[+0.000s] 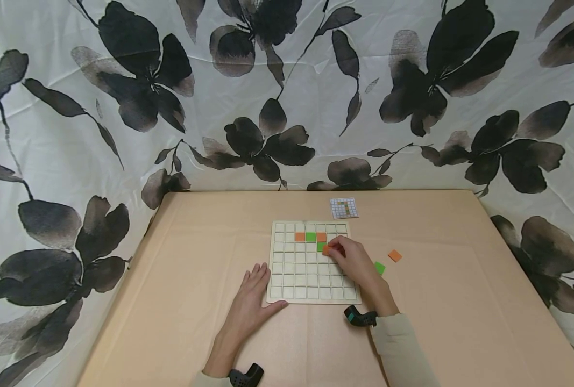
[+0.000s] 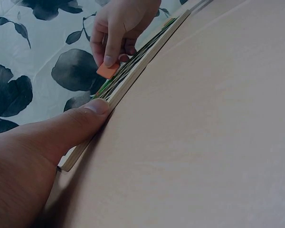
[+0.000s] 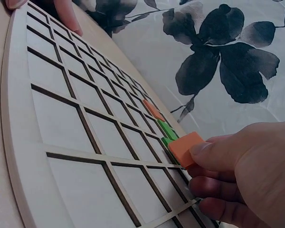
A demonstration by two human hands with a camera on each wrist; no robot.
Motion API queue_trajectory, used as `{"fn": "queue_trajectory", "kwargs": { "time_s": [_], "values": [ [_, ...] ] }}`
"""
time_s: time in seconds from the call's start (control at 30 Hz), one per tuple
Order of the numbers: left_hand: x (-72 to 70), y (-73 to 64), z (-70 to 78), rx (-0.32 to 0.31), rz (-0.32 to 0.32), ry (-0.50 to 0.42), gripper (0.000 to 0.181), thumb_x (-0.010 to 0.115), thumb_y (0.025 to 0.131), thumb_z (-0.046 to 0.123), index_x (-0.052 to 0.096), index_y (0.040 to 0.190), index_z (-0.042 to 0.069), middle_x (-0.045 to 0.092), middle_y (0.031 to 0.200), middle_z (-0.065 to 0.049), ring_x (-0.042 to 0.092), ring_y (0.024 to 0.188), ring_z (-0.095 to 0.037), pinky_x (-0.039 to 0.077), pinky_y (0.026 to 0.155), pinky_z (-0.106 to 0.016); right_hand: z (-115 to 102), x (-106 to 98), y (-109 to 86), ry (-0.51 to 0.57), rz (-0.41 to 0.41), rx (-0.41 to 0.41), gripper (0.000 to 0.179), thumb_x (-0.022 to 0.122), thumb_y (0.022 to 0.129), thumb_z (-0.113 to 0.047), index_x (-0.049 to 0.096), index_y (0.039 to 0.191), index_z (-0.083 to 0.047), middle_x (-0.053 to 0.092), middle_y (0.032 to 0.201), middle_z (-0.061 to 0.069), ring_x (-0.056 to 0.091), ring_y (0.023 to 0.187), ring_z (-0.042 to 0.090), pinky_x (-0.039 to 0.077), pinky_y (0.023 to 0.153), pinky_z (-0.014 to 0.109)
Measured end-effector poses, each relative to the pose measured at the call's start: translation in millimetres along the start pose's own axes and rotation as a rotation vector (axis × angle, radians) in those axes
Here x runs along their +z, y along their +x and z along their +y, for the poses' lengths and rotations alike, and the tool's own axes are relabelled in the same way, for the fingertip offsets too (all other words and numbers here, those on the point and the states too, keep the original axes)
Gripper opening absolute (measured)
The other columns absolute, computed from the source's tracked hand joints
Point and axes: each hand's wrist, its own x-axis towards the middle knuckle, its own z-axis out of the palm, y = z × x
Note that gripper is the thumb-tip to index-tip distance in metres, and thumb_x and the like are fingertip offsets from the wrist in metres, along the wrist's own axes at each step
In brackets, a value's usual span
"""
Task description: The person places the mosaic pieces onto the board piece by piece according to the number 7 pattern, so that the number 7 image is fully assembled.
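Note:
A wooden grid board (image 1: 293, 293) lies on the table, with square cells across it. In its second row sit an orange tile (image 1: 299, 236), a green tile (image 1: 310, 236) and another orange tile (image 1: 321, 236); a green one lies below the rightmost. My right hand (image 1: 352, 259) pinches an orange tile (image 3: 184, 149) between thumb and fingers, close over the board beside that lower green tile. With fingers extended, my left hand (image 1: 254, 298) rests along the board's left edge, its thumb (image 2: 99, 106) at the front edge near the corner.
Right of the board lie a loose green tile (image 1: 380, 267), partly behind my right wrist, and a loose orange tile (image 1: 395, 256). A small pattern card (image 1: 344, 208) lies behind the board. Floral fabric (image 1: 287, 80) hangs at the far side of the table (image 1: 209, 242).

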Motion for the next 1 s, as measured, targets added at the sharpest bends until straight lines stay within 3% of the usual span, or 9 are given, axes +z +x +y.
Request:
{"fn": "queue_trajectory", "kwargs": {
  "time_s": [0.6,1.0],
  "values": [
    [3.1,3.4,2.6,-0.002,0.011,0.009,0.097,0.072,0.082,0.062,0.044,0.149,-0.002,0.039,0.159,-0.017,0.029,0.153,-0.032,0.017,0.131,-0.041,4.7,3.5,4.8,-0.008,-0.022,-0.026,0.011,0.068,0.097,-0.019,0.068,0.106,-0.014,0.068,0.095,0.000,0.056,0.082,0.015,0.053,0.071,0.025],
    [4.9,7.0,5.0,-0.004,0.022,0.018,0.096,0.073,0.082,0.061,0.044,0.148,-0.003,0.040,0.158,-0.018,0.030,0.152,-0.032,0.017,0.131,-0.041,8.6,2.0,8.5,-0.049,-0.031,-0.088,0.009,0.069,0.095,-0.017,0.070,0.103,-0.013,0.067,0.097,0.000,0.056,0.083,0.013,0.051,0.071,0.024]
  ]
}}
